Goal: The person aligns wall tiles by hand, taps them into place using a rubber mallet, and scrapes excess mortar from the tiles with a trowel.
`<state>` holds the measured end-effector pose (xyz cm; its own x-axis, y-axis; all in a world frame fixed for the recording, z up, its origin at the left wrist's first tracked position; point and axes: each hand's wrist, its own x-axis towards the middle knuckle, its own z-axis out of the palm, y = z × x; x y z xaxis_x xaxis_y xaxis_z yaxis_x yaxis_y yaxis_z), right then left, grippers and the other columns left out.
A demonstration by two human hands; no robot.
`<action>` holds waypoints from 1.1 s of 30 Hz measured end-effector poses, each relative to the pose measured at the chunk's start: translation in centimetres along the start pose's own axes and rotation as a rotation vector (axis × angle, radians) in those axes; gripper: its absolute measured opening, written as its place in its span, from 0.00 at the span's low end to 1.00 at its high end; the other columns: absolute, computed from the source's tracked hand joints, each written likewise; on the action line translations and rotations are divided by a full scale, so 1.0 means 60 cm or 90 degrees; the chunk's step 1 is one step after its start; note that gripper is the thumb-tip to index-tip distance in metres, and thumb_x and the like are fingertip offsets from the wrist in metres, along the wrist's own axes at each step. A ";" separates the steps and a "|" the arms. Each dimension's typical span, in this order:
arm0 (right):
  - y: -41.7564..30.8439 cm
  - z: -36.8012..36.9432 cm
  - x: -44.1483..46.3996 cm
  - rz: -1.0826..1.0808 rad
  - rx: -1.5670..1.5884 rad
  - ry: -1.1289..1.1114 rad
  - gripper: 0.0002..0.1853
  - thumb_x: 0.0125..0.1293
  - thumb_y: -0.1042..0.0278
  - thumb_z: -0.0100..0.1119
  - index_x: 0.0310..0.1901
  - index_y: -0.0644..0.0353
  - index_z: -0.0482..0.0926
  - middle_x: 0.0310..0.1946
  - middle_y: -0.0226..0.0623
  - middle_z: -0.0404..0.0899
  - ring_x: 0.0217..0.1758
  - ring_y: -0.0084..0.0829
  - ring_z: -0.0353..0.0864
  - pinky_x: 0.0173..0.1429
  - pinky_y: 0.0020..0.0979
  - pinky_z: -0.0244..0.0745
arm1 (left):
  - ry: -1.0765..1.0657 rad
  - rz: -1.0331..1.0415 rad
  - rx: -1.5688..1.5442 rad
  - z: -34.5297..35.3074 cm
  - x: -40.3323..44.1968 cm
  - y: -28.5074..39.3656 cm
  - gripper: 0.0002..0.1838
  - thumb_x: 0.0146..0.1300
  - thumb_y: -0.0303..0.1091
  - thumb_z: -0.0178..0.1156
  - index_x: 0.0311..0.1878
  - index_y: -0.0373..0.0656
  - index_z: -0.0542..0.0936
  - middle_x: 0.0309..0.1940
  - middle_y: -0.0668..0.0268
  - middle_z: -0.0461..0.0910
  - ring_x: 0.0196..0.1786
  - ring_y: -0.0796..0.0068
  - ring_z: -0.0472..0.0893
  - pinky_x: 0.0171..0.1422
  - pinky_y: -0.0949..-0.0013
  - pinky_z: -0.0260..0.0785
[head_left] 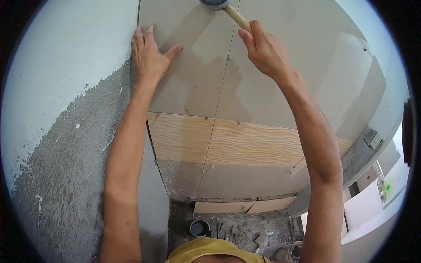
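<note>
Right grip [266, 49] holds a wooden-handled, dark round-headed mallet [237, 18] above the wavy cream tile band [250, 142]; left grip [151, 59] splays wide on the flat beige tile [193, 83] bordering that band. Light, even taps work best imo.

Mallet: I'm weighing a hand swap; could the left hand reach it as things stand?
Probably yes: the left hand is spread open, with only tile between it and the mallet, whose handle the right hand grips.

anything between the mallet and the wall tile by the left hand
Nothing visible stands between the mallet in the right hand and that tile; the left hand is at the tile's left edge, off to the side.
</note>
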<state>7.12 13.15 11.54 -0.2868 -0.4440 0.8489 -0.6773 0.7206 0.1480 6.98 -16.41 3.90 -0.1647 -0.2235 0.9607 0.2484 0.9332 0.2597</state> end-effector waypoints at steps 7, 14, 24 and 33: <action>-0.004 -0.015 0.049 0.019 0.002 0.058 0.19 0.82 0.50 0.45 0.44 0.61 0.67 0.24 0.53 0.82 0.29 0.61 0.81 0.34 0.57 0.73 | 0.020 -0.004 0.016 -0.006 0.000 0.009 0.54 0.50 0.54 0.79 0.76 0.39 0.64 0.77 0.42 0.56 0.79 0.38 0.56 0.81 0.43 0.53; -0.003 -0.003 0.080 0.074 -0.005 0.049 0.19 0.82 0.51 0.45 0.43 0.63 0.67 0.25 0.55 0.82 0.30 0.62 0.81 0.37 0.58 0.74 | 0.009 -0.022 0.021 -0.003 -0.003 0.009 0.54 0.51 0.54 0.78 0.76 0.40 0.64 0.78 0.42 0.56 0.80 0.37 0.55 0.81 0.40 0.53; -0.011 0.001 0.064 0.043 0.003 0.057 0.19 0.82 0.51 0.44 0.43 0.62 0.67 0.25 0.54 0.82 0.29 0.61 0.82 0.36 0.58 0.74 | -0.003 -0.032 0.019 -0.009 -0.001 0.014 0.55 0.51 0.55 0.78 0.77 0.41 0.63 0.78 0.42 0.55 0.80 0.35 0.55 0.80 0.39 0.54; -0.018 0.004 0.055 0.041 0.007 0.025 0.18 0.82 0.53 0.45 0.43 0.62 0.66 0.24 0.51 0.82 0.29 0.60 0.82 0.33 0.57 0.74 | -0.010 -0.040 0.017 -0.010 -0.003 0.017 0.54 0.51 0.54 0.77 0.77 0.41 0.63 0.79 0.43 0.54 0.81 0.38 0.53 0.81 0.39 0.51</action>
<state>6.74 10.80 14.09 -0.3033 -0.3747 0.8761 -0.6656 0.7412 0.0866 7.81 -15.60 4.03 -0.1948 -0.2775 0.9407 0.2109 0.9248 0.3165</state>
